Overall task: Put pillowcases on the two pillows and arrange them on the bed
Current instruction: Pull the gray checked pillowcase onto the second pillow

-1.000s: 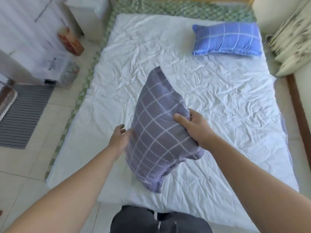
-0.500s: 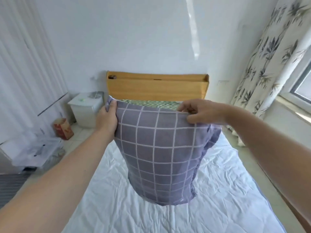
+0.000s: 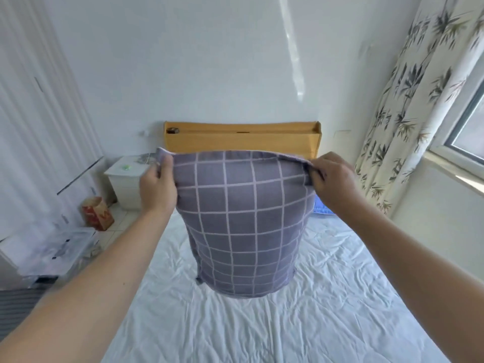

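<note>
Both hands hold the grey checked pillow (image 3: 243, 226) up in the air over the bed (image 3: 262, 323); left hand (image 3: 157, 187) grips its top left corner, right hand (image 3: 330, 176) pinches the top right corner. Blue pillow (image 3: 320, 208) peeks out behind.

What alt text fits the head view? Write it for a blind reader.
Both hands, left and right, hold a grey checked pillow by its top corners above a white bed. Behind it are a wooden headboard and a sliver of blue pillow.

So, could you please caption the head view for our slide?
Both hands hold the grey checked pillow up by its top corners above the bed.
</note>
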